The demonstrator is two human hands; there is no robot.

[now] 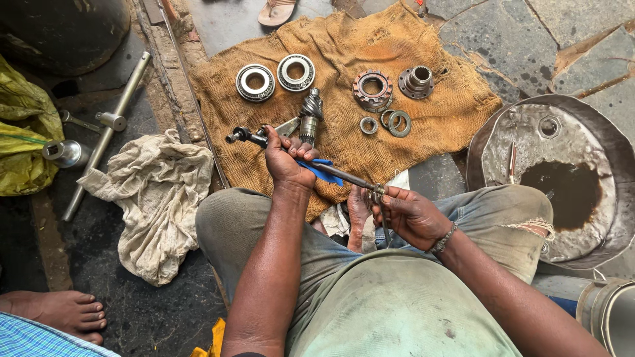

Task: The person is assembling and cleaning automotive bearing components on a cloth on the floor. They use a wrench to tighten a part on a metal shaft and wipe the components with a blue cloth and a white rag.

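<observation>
My left hand [286,160] grips a long dark metal rod [344,176] near its jointed end, together with a scrap of blue cloth [324,170]. My right hand [409,213] holds the rod's other end above my knees, fingers pinched around a small metal fitting. The rod runs from upper left to lower right over a burlap sack [344,132]. On the sack lie two roller bearings [255,82], a splined pinion gear [309,114], a rusty ring-shaped hub [372,89], a flange [417,81] and small rings [399,123].
A crumpled dirty rag [155,198] lies at left beside a long steel bar [106,135]. A dented metal pan [562,175] with dark oil sits at right. Another person's bare foot [63,311] is at lower left, a sandal [276,11] at top.
</observation>
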